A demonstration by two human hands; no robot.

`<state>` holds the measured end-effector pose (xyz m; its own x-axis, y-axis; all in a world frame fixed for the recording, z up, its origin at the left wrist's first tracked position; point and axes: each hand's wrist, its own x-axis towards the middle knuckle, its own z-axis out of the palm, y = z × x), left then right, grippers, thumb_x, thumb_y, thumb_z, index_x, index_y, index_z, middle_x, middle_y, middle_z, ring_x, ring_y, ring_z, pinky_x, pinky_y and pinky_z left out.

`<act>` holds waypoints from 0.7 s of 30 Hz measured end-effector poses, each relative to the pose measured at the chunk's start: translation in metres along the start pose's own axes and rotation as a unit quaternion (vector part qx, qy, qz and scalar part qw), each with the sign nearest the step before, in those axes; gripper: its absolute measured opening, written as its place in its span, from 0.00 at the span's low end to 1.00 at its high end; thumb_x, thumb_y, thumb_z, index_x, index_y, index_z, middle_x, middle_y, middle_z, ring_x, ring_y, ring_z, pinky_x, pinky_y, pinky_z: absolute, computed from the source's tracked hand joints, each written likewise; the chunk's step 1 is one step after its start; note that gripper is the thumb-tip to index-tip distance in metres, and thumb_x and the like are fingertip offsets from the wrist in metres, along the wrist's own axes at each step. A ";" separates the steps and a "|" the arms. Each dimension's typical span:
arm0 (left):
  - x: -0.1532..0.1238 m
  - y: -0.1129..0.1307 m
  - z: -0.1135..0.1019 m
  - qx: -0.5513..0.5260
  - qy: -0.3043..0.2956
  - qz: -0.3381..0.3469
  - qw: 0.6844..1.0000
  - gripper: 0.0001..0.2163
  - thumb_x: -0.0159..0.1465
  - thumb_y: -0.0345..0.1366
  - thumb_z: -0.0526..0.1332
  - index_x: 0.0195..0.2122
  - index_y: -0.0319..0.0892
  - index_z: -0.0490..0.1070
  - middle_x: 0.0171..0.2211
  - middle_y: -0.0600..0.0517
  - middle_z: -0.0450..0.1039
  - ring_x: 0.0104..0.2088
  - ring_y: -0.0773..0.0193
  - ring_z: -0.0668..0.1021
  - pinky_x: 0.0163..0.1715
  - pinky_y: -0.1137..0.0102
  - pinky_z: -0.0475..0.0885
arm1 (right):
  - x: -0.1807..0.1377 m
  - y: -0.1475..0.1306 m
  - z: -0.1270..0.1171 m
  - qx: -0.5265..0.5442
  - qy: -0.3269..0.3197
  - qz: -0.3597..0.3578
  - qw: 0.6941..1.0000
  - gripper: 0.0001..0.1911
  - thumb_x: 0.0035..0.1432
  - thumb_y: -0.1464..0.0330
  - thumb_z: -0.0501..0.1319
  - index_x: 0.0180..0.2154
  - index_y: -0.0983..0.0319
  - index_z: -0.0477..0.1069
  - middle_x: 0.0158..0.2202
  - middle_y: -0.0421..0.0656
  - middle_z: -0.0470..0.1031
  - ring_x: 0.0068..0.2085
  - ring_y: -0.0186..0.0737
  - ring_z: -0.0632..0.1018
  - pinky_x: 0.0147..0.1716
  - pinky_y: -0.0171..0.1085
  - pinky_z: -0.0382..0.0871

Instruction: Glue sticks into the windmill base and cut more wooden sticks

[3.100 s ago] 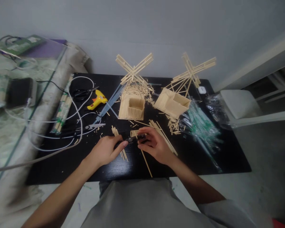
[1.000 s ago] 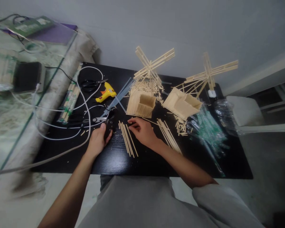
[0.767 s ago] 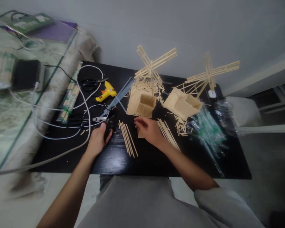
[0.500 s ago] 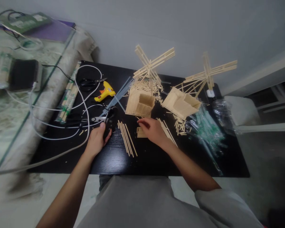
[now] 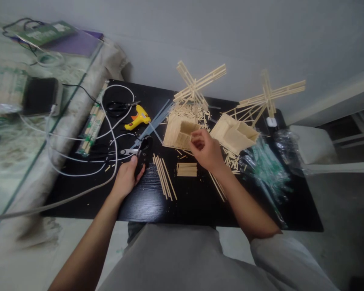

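My left hand (image 5: pixel 129 176) is closed around a black hand tool (image 5: pixel 143 151) with a rounded loop at its far end; its exact kind is unclear. My right hand (image 5: pixel 206 148) is raised with fingers pinched, in front of the box-shaped part of the left stick windmill model (image 5: pixel 174 131); anything between the fingertips is too small to make out. Below it lies a neat row of short wooden sticks (image 5: pixel 187 169). Several longer sticks (image 5: pixel 164 178) lie between my hands, and more long sticks (image 5: pixel 218 186) lie partly under my right forearm.
A second windmill model (image 5: pixel 230 131) stands to the right, near clear-and-green plastic wrappers (image 5: pixel 268 165). A yellow glue gun (image 5: pixel 138 118), black-handled scissors (image 5: pixel 117 107), grey strips (image 5: pixel 154 121), bundled sticks (image 5: pixel 92 127) and a looping white cable (image 5: pixel 116 149) occupy the black table's (image 5: pixel 139 210) left side.
My right hand has risen from over the short stick row, up and right to the left model's front, uncovering the row. My left hand keeps holding the black tool. The view has shifted slightly.
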<state>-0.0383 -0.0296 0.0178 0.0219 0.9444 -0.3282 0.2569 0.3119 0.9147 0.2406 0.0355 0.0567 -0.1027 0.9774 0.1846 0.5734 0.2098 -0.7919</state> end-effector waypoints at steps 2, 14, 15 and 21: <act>0.000 0.000 0.000 -0.003 0.000 -0.004 1.000 0.32 0.68 0.65 0.43 0.26 0.42 0.68 0.13 0.56 0.59 0.14 0.69 0.63 0.15 0.73 0.56 | -0.001 0.003 -0.002 -0.015 -0.015 -0.015 1.000 0.12 0.62 0.68 0.62 0.47 0.61 0.72 0.33 0.42 0.81 0.30 0.38 0.80 0.35 0.39 0.75; -0.001 0.004 0.000 0.012 0.002 -0.005 1.000 0.31 0.70 0.62 0.42 0.25 0.42 0.68 0.13 0.55 0.59 0.14 0.70 0.63 0.15 0.73 0.56 | -0.024 -0.015 0.045 -0.173 -0.203 -0.032 0.963 0.06 0.67 0.67 0.64 0.41 0.63 0.76 0.40 0.46 0.80 0.42 0.42 0.80 0.45 0.38 0.71; -0.001 0.004 0.000 0.013 0.002 -0.002 1.000 0.32 0.70 0.62 0.42 0.24 0.42 0.67 0.13 0.55 0.59 0.14 0.70 0.62 0.15 0.73 0.56 | -0.026 -0.019 0.049 -0.182 -0.217 -0.034 0.958 0.07 0.67 0.66 0.64 0.40 0.63 0.76 0.40 0.47 0.80 0.42 0.42 0.80 0.44 0.38 0.71; -0.001 0.004 0.000 0.010 -0.003 0.005 1.000 0.33 0.69 0.65 0.42 0.25 0.42 0.67 0.14 0.55 0.59 0.14 0.70 0.63 0.15 0.74 0.57 | -0.023 -0.034 0.066 -0.212 -0.261 -0.023 0.941 0.06 0.65 0.73 0.61 0.44 0.64 0.73 0.40 0.50 0.81 0.42 0.48 0.82 0.42 0.41 0.73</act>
<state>-0.0373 -0.0293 0.0216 0.0297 0.9468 -0.3205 0.2765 0.3004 0.9129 0.1697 0.0073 0.0411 -0.4580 0.8693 -0.1858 0.8200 0.3324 -0.4661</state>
